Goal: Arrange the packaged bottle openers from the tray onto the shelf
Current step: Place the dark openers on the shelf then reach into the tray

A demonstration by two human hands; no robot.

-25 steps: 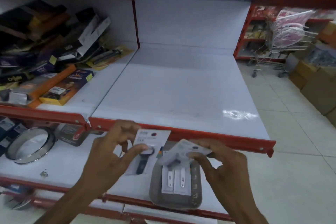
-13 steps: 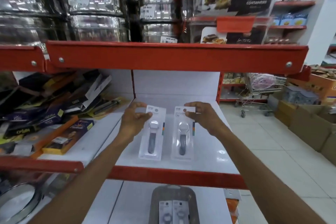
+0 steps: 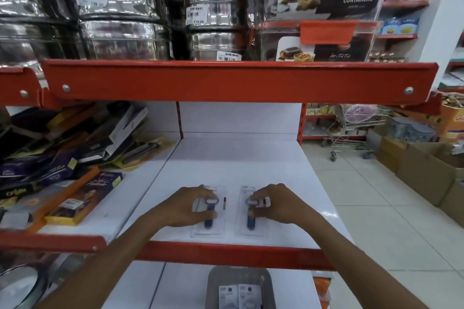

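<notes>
Two packaged bottle openers lie flat side by side on the white shelf point(image 3: 226, 158), near its red front edge. My left hand point(image 3: 185, 206) rests on the left package point(image 3: 208, 226), fingers curled over the opener's head. My right hand point(image 3: 276, 204) does the same on the right package point(image 3: 251, 227). Each pack is a clear blister with a dark-handled opener. Below, on the lower shelf, a grey tray point(image 3: 213, 281) holds more packaged openers point(image 3: 238, 296), partly cut off by the frame's bottom edge.
A pile of boxed goods point(image 3: 62, 158) fills the shelf section to the left. A red shelf lip point(image 3: 238, 80) hangs overhead with steel tins point(image 3: 120, 7) and container boxes above. A trolley point(image 3: 356, 133) and cardboard boxes point(image 3: 421, 165) stand on the floor at right.
Both hands lifted a package each from the tray up to the shelf, then lowered them flat and slid them toward the front edge. The view rose from the lower shelf.
</notes>
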